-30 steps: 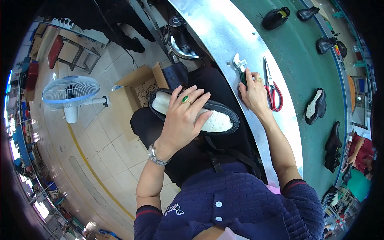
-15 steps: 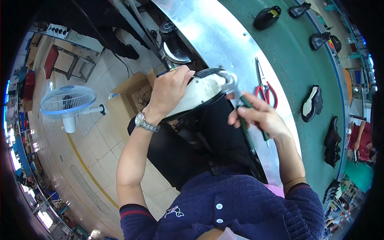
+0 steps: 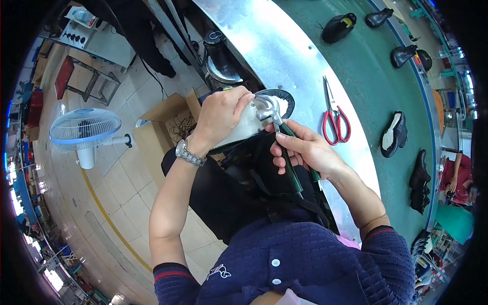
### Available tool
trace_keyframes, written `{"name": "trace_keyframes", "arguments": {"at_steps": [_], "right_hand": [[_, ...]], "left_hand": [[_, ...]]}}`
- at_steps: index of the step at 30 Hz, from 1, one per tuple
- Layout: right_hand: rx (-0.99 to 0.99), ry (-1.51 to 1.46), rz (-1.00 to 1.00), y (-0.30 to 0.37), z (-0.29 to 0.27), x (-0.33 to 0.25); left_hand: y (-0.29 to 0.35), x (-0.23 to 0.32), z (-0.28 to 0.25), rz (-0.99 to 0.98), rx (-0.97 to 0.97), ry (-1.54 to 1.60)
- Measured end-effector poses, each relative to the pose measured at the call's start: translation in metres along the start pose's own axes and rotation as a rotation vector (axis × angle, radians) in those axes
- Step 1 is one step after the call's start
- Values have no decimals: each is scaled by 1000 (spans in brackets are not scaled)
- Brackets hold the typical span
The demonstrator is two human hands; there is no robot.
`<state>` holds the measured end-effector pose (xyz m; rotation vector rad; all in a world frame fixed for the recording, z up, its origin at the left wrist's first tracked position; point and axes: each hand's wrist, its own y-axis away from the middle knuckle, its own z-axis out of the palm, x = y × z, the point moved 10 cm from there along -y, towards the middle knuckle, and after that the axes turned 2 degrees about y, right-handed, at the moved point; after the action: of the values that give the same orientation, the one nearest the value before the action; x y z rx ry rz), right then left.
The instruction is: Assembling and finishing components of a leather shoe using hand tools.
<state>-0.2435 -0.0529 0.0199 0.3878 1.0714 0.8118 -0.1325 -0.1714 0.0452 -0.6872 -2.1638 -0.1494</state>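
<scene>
A shoe upper on a last (image 3: 243,129), white underside up with a black edge, lies across my lap by the bench edge. My left hand (image 3: 217,121) is closed on its left part, thumb and finger pressed near the edge. In my right hand (image 3: 310,151) are lasting pincers (image 3: 288,170) with dark green handles, the fingers wrapped round the handles. The metal head of the pincers is over the white underside, close to my left fingertips. Whether the jaws grip the upper I cannot tell. Right of the shoe, red-handled scissors (image 3: 336,122) lie on the bench.
The curved metal bench (image 3: 356,173) runs along my right, beside a green conveyor (image 3: 351,66) carrying several black shoes. An open cardboard box (image 3: 152,133) and a fan (image 3: 85,129) stand on the left. A dark machine (image 3: 218,53) is ahead; another person's dark-clothed legs (image 3: 147,43) are beyond.
My right hand has brought the pincers leftward, from the shoe's right end to near my left fingers. My left hand stays on the shoe, which has shifted slightly.
</scene>
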Motion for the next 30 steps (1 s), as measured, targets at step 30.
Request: {"name": "trace_keyframes", "arguments": {"at_steps": [30], "right_hand": [[137,1359,-549,0,18,-54]], "left_hand": [[67,34,6,-48,404,-281]]}}
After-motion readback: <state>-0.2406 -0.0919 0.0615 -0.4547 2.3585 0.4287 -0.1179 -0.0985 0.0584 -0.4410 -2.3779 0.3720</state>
